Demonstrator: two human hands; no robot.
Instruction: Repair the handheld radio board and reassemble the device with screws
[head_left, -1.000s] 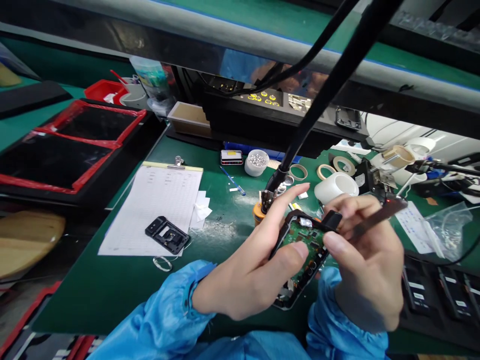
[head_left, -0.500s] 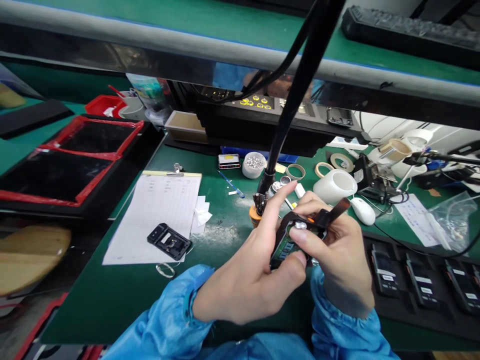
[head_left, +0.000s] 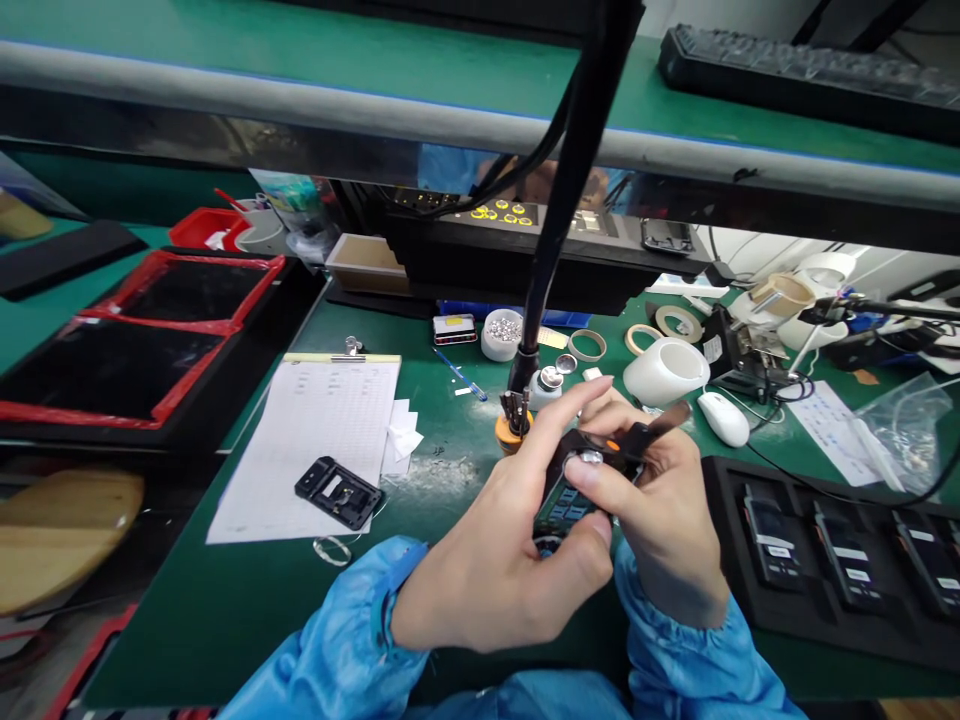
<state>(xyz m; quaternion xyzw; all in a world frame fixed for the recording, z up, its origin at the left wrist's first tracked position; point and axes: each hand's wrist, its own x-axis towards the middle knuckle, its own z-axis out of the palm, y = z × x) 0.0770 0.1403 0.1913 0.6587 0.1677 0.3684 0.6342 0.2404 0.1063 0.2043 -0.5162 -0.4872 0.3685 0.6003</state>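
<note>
Between my two hands is an opened handheld radio (head_left: 568,505), tilted, with a green circuit board showing inside its black housing. A stubby antenna (head_left: 667,424) sticks out at its upper right. My left hand (head_left: 510,560) grips the radio's left side, thumb on its lower part and index finger stretched past the top. My right hand (head_left: 660,500) holds the other side, its thumb pressing near a shiny metal part (head_left: 591,456) at the top of the board. The fingers behind the radio are hidden. A separate black housing half (head_left: 339,492) lies on the paper form to the left.
A clipboard form (head_left: 330,400) lies left. Behind my hands stand a lamp post (head_left: 551,230), an orange-based tool holder (head_left: 513,430) and a tub of small metal parts (head_left: 502,334). A black foam tray (head_left: 795,625) with several radios is at right, near a white mouse (head_left: 724,418).
The radio has tipped a little, so its top edge shows more, and my right thumb has shifted slightly left. The whole view has moved a little. Both hands keep their hold.
</note>
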